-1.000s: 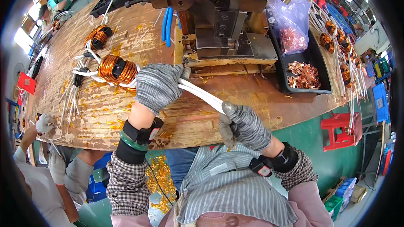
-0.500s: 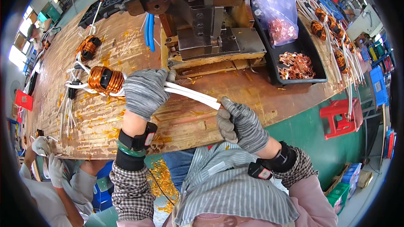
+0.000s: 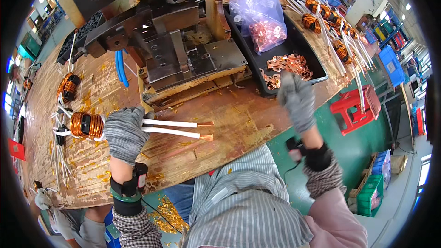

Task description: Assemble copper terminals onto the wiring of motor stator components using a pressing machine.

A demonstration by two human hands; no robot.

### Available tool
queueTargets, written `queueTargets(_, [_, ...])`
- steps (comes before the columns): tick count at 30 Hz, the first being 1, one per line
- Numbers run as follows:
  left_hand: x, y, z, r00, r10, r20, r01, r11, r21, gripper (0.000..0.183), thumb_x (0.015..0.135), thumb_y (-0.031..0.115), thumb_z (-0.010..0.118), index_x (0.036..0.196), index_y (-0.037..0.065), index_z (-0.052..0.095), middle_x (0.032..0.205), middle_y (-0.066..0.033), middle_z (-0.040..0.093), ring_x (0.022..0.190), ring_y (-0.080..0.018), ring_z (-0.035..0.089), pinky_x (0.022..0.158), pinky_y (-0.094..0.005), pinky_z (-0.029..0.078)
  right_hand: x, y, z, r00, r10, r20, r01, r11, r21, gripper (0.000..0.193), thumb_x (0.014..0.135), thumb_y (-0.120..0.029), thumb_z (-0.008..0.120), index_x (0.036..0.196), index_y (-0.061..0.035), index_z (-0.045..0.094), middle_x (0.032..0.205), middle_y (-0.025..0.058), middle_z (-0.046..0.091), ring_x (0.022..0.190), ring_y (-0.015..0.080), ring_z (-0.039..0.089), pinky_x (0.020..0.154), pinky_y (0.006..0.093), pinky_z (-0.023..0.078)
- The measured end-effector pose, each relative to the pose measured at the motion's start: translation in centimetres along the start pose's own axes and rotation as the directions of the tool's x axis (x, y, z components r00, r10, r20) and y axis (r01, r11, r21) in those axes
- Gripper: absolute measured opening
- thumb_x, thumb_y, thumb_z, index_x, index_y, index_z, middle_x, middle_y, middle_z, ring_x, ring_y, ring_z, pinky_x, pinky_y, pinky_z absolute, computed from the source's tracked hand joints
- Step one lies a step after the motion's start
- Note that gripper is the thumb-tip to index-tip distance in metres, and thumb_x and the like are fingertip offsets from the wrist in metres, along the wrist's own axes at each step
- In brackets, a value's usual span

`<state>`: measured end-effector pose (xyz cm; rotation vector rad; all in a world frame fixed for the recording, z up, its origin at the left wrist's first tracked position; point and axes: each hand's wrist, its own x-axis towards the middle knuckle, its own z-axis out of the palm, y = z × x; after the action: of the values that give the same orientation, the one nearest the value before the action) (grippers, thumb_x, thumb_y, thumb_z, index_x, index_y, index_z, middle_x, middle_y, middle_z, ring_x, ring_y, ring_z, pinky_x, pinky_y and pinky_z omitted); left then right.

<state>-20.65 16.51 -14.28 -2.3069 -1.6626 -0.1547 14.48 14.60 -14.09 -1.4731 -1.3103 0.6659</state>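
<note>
My left hand (image 3: 125, 133), in a grey knit glove, is closed around two white insulated cables (image 3: 177, 128). Their bare copper ends (image 3: 206, 131) stick out to the right. Just left of that hand sits the copper-wound coil (image 3: 86, 125) with a black middle, which the cables appear to come from. Over at the right, my gloved right hand (image 3: 296, 101) is at the near edge of the black tray (image 3: 321, 74), by a heap of small copper terminals (image 3: 291, 65). Its fingertips are smeared by motion, so whether they touch a terminal is hidden.
A dark metal press (image 3: 183, 59) stands on the wooden bench (image 3: 220, 110). A clear bag (image 3: 266, 32) of terminals lies in the tray. More coils (image 3: 340, 50) with white cables lie at the right, above a red stool (image 3: 356, 110). Another person's gloved hand (image 3: 59, 222) shows lower left.
My right hand has let go of the cable ends and moved right to the tray, baring the copper tips. The left hand keeps its hold. The whole view has shifted.
</note>
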Motion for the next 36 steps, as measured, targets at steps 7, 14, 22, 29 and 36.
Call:
queueTargets(7, [0.7, 0.1, -3.9, 0.949, 0.136, 0.285, -0.068, 0.969, -0.236, 0.090, 0.043, 0.055, 0.079, 0.119, 0.013, 0.055, 0.104, -0.0146, 0.058, 0.094, -0.0340, 0.056, 0.081, -0.0405, 0.045, 9.1, 3.4, -2.2, 0.884, -0.038, 0.466, 0.417, 0.517, -0.748, 0.035, 0.079, -0.039, 0.058, 0.094, -0.0069, 0.061, 0.086, 0.0152, 0.064, 0.085, 0.0341, 0.060, 0.073, 0.0423, 0.047])
queueTargets(14, [0.7, 1.7, -3.7, 0.959, 0.281, 0.041, -0.241, 0.879, -0.411, 0.037, 0.077, 0.031, 0.064, 0.108, 0.012, 0.061, 0.091, -0.0135, 0.060, 0.087, -0.0327, 0.055, 0.078, -0.0398, 0.045, 10.4, 5.0, -0.1, 0.855, 0.072, 0.513, 0.403, 0.531, -0.746, 0.028, 0.073, -0.020, 0.060, 0.098, -0.0071, 0.059, 0.085, 0.0134, 0.064, 0.083, 0.0313, 0.061, 0.072, 0.0393, 0.048])
queueTargets(22, [2.6, 6.4, -1.3, 0.914, 0.395, 0.094, -0.340, 0.870, -0.358, 0.022, 0.084, 0.022, 0.053, 0.102, 0.011, 0.060, 0.084, -0.0108, 0.058, 0.077, -0.0300, 0.057, 0.067, -0.0385, 0.046, 10.1, 3.9, 0.7, 0.873, 0.090, 0.479, 0.337, 0.599, -0.727, 0.033, 0.070, -0.015, 0.060, 0.102, -0.0073, 0.059, 0.088, 0.0146, 0.064, 0.085, 0.0310, 0.061, 0.073, 0.0380, 0.048])
queueTargets(29, [3.0, 6.9, -1.5, 0.898, 0.424, 0.121, -0.323, 0.818, -0.476, 0.023, 0.084, 0.019, 0.055, 0.104, 0.011, 0.063, 0.081, -0.0094, 0.063, 0.070, -0.0285, 0.059, 0.062, -0.0362, 0.048, 10.5, 5.2, 0.5, 0.882, -0.031, 0.470, 0.389, 0.611, -0.690, 0.028, 0.068, -0.015, 0.062, 0.095, -0.0082, 0.064, 0.088, 0.0159, 0.063, 0.084, 0.0336, 0.060, 0.074, 0.0397, 0.048])
queueTargets(36, [3.0, 6.8, -2.9, 0.948, 0.316, -0.039, -0.238, 0.622, -0.746, 0.026, 0.084, 0.017, 0.059, 0.109, 0.009, 0.062, 0.086, -0.0094, 0.066, 0.071, -0.0220, 0.064, 0.063, -0.0288, 0.050, 9.8, 5.7, 0.0, 0.878, -0.423, 0.222, 0.469, 0.670, -0.576, 0.025, 0.073, -0.003, 0.058, 0.096, -0.0082, 0.065, 0.080, 0.0126, 0.065, 0.074, 0.0277, 0.062, 0.071, 0.0349, 0.049])
